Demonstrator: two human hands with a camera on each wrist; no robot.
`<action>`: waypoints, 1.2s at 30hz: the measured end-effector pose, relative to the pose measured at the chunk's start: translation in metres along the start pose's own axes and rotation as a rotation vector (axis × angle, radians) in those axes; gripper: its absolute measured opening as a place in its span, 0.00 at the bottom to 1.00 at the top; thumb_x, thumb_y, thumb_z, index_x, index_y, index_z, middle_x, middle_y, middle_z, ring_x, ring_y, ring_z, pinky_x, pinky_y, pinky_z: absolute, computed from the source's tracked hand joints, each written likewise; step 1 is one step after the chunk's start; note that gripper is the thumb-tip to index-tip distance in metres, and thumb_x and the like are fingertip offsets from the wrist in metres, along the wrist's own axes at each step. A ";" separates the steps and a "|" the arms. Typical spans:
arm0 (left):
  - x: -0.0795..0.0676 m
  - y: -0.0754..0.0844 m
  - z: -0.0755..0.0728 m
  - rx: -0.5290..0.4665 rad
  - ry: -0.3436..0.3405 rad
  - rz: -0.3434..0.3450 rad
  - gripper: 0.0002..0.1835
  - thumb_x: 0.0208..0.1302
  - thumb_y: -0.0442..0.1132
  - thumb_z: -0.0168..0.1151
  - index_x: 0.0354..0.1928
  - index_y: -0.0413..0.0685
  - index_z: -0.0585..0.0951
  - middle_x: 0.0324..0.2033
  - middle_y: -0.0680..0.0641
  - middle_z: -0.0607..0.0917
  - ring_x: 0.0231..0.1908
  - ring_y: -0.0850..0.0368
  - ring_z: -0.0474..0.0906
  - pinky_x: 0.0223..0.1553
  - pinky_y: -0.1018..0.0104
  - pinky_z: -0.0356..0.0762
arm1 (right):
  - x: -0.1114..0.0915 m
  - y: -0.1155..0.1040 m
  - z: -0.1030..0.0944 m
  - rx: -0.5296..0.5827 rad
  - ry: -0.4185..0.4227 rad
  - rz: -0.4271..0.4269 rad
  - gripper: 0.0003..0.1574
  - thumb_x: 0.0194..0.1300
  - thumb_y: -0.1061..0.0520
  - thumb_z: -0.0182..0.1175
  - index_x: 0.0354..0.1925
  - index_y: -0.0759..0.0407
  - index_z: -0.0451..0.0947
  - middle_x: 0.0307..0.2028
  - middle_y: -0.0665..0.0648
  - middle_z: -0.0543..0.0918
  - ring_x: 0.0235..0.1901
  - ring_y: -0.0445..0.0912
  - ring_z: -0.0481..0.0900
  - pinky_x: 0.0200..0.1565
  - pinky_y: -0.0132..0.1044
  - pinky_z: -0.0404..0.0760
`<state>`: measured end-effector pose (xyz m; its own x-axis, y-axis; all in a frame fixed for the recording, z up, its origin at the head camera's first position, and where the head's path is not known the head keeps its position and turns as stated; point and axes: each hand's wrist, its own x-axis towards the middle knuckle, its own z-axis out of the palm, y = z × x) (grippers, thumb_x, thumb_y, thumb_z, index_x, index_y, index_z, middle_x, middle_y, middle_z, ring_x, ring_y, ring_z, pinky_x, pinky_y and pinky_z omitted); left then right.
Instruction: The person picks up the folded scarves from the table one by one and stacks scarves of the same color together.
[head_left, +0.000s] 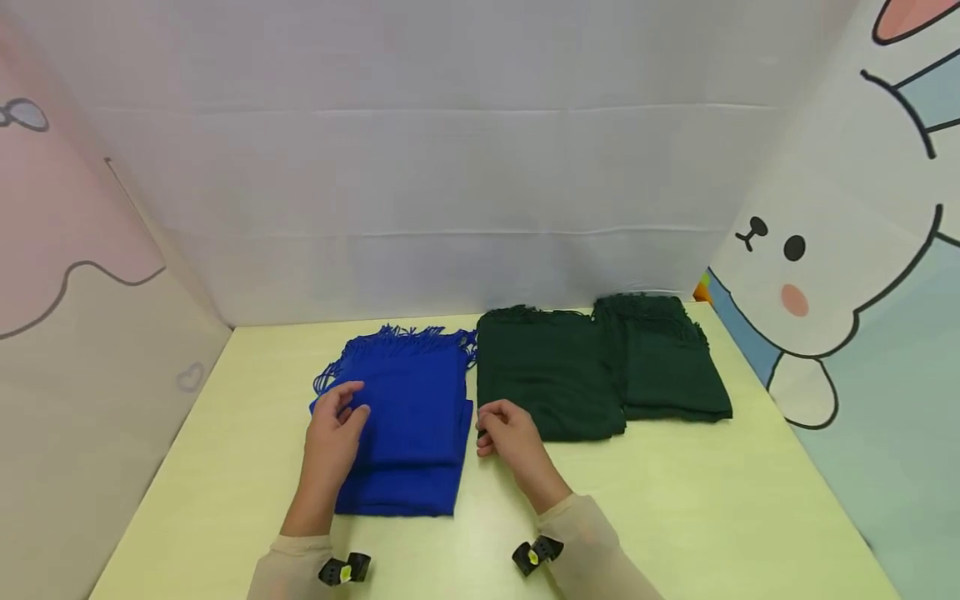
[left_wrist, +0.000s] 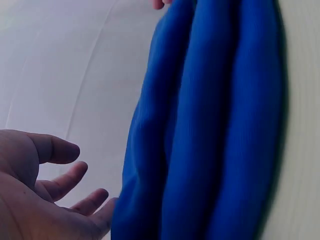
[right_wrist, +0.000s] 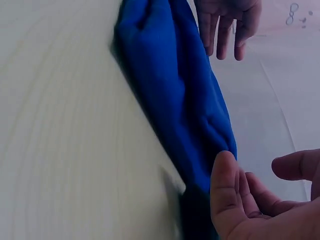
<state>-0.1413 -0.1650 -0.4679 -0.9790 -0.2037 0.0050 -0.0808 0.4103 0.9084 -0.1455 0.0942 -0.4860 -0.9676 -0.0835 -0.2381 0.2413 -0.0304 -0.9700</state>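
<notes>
A folded blue scarf (head_left: 408, 417) with fringe along its far edge lies on the table in front of me. At its left edge is my left hand (head_left: 335, 435), fingers loosely bent and nothing between them. My right hand (head_left: 517, 442) hovers between the blue scarf and a folded dark green scarf (head_left: 551, 375), also holding nothing. In the left wrist view the blue folds (left_wrist: 200, 125) stand in thick layers beside the spread fingers of the left hand (left_wrist: 50, 190). The right wrist view has the right hand (right_wrist: 270, 200) near the cloth's corner; whether it touches is unclear.
A second folded dark green scarf (head_left: 667, 358) lies at the right, overlapping the first at their shared edge. The pale yellow table (head_left: 697, 500) meets a white cloth backdrop (head_left: 450, 183) behind. Printed side panels (head_left: 847, 250) rise on both sides.
</notes>
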 end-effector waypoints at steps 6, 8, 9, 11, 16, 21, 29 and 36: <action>-0.006 -0.015 -0.031 0.073 0.066 -0.107 0.23 0.72 0.38 0.55 0.67 0.43 0.71 0.70 0.36 0.63 0.70 0.38 0.59 0.68 0.38 0.58 | 0.004 -0.002 0.024 -0.042 -0.064 0.027 0.16 0.71 0.60 0.54 0.50 0.73 0.76 0.35 0.63 0.80 0.27 0.49 0.80 0.35 0.48 0.87; -0.007 -0.019 -0.035 0.094 0.036 -0.151 0.25 0.72 0.39 0.55 0.68 0.42 0.69 0.72 0.34 0.60 0.71 0.35 0.58 0.68 0.36 0.58 | 0.004 -0.002 0.027 -0.073 -0.059 0.043 0.16 0.71 0.59 0.56 0.50 0.70 0.76 0.35 0.63 0.80 0.27 0.49 0.80 0.36 0.46 0.87; -0.008 -0.021 -0.037 0.097 0.014 -0.172 0.26 0.72 0.39 0.55 0.69 0.42 0.67 0.72 0.33 0.59 0.71 0.34 0.57 0.68 0.36 0.58 | 0.004 -0.001 0.029 -0.094 -0.054 0.050 0.15 0.71 0.59 0.57 0.50 0.69 0.76 0.35 0.62 0.79 0.27 0.49 0.80 0.35 0.44 0.86; -0.008 -0.025 -0.039 0.092 -0.033 -0.219 0.29 0.73 0.40 0.55 0.72 0.41 0.63 0.73 0.31 0.57 0.70 0.32 0.57 0.67 0.36 0.60 | 0.003 0.000 0.031 -0.137 -0.041 0.061 0.16 0.70 0.58 0.58 0.50 0.68 0.75 0.33 0.60 0.78 0.27 0.48 0.79 0.34 0.42 0.86; -0.010 -0.034 -0.041 0.043 -0.119 -0.282 0.35 0.73 0.42 0.55 0.75 0.40 0.54 0.69 0.29 0.64 0.67 0.33 0.64 0.64 0.38 0.66 | 0.002 0.002 0.035 -0.269 -0.023 0.067 0.20 0.67 0.56 0.61 0.51 0.68 0.74 0.32 0.57 0.77 0.25 0.46 0.76 0.31 0.42 0.85; -0.008 -0.040 -0.042 0.051 -0.126 -0.290 0.37 0.73 0.44 0.56 0.75 0.35 0.53 0.60 0.29 0.72 0.59 0.36 0.71 0.59 0.45 0.70 | 0.002 0.006 0.038 -0.303 -0.055 0.083 0.26 0.66 0.55 0.63 0.56 0.70 0.71 0.31 0.58 0.77 0.22 0.46 0.75 0.29 0.42 0.85; -0.006 -0.045 -0.041 0.059 -0.205 -0.337 0.45 0.70 0.59 0.57 0.71 0.28 0.60 0.67 0.26 0.67 0.66 0.31 0.65 0.66 0.39 0.63 | 0.006 0.008 0.036 -0.093 -0.160 0.185 0.17 0.67 0.54 0.65 0.41 0.66 0.70 0.18 0.56 0.73 0.14 0.42 0.77 0.21 0.37 0.83; -0.006 -0.042 -0.041 0.030 -0.222 -0.280 0.39 0.71 0.54 0.59 0.69 0.29 0.63 0.64 0.27 0.71 0.63 0.34 0.69 0.65 0.40 0.65 | 0.008 0.004 0.040 -0.059 -0.227 0.185 0.23 0.68 0.54 0.65 0.27 0.56 0.61 0.29 0.59 0.74 0.21 0.45 0.84 0.30 0.40 0.87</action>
<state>-0.1241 -0.2171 -0.4890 -0.9347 -0.1155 -0.3361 -0.3537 0.3928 0.8489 -0.1489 0.0536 -0.4895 -0.8645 -0.3034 -0.4006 0.4012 0.0635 -0.9138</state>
